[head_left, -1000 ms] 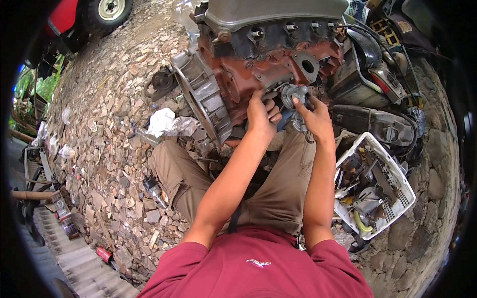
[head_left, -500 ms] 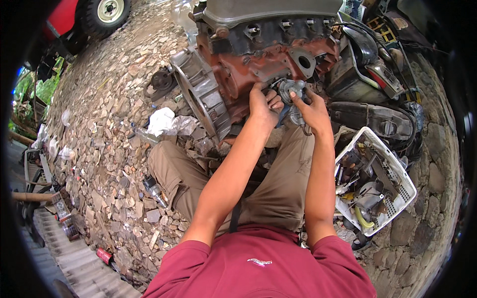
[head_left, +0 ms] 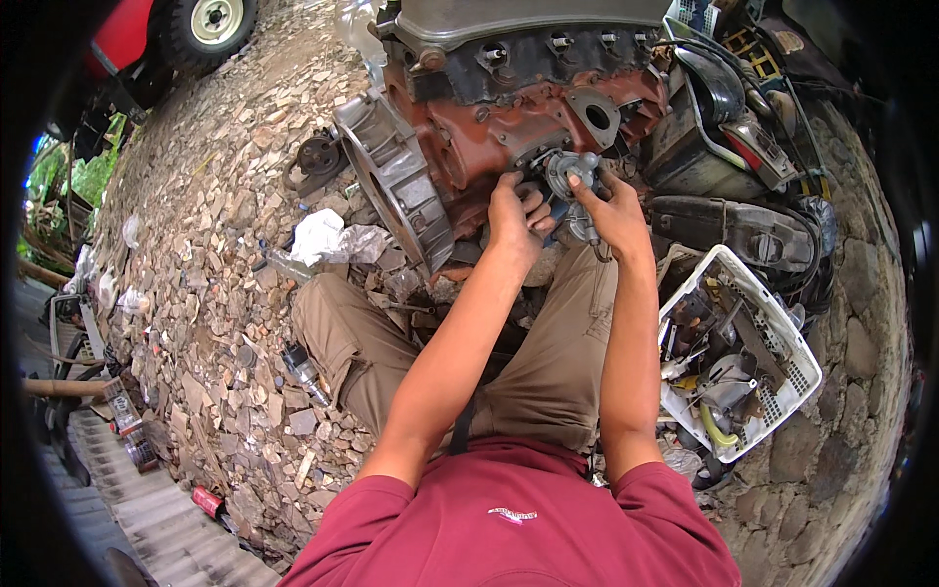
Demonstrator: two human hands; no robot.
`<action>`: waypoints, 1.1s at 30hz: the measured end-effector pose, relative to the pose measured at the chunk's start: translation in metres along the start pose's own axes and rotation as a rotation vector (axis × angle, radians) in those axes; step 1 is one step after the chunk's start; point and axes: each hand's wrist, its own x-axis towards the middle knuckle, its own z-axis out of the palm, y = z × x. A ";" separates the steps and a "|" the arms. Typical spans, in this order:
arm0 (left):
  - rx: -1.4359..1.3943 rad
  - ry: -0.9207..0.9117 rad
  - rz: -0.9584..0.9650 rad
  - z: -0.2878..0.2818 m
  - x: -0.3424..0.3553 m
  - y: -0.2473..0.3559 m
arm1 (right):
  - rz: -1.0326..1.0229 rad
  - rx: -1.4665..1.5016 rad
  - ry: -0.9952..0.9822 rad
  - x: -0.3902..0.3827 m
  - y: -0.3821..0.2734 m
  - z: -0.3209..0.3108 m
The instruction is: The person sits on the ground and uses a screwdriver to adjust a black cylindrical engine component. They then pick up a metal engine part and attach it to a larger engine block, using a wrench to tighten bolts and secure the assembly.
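Observation:
My right hand [head_left: 619,220] grips a grey metal fuel pump [head_left: 570,176], thumb across its round body, against the lower side of a rust-red engine block [head_left: 479,147]. Part of the pump hangs below my fingers. Just left of it, my left hand [head_left: 515,220] is closed, thumb and fingers curled together beside the block. Whatever lies between those fingertips is too small or hidden to make out. A grey oval flange [head_left: 594,117] sits on the block above the pump. At the block's left end stands an open metal bell housing [head_left: 396,181].
A white plastic basket [head_left: 804,377] of metal parts stands right of my legs. Behind it lie a black seat-like part [head_left: 734,230] and other vehicle parts. Stony ground [head_left: 235,254] spreads left, with a white plastic bag [head_left: 318,238] and a pulley [head_left: 318,157] on it.
My left hand has shifted slightly left and down, away from the fuel pump, and its fingers have curled differently. My right hand keeps its hold on the pump almost in place.

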 end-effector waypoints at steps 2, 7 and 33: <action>-0.053 -0.039 -0.016 0.000 0.013 -0.003 | -0.022 -0.007 0.003 0.002 0.003 0.000; -0.099 -0.015 -0.019 0.019 0.017 -0.002 | -0.005 -0.009 0.028 0.008 0.018 -0.001; 0.317 0.322 0.574 0.001 0.048 -0.038 | -0.014 -0.070 0.002 0.009 0.025 0.000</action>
